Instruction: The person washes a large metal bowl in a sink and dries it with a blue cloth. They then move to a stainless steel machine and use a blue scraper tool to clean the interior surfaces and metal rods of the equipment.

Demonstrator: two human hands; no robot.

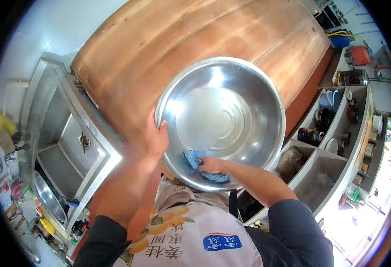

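Note:
A large stainless steel basin (258, 110) rests at the near edge of a wooden table (142, 50), its open top facing me. With thumb and fingers, my left hand (158, 137) grips the basin's left rim. Inside the basin, my right hand (212, 165) presses a blue cloth (192, 158) against the near wall; part of the cloth shows on both sides of the fingers. A blurred pale patch covers the left of the basin's floor, so I cannot tell what is there.
On the left stands a stainless steel sink (65, 140) with a metal bowl (48, 195) tucked at its near side. Shelving compartments (329, 167) at the right hold jars, a blue-grey container (330, 100) and a plastic bag (289, 160). A large tin (353, 77) stands beyond them.

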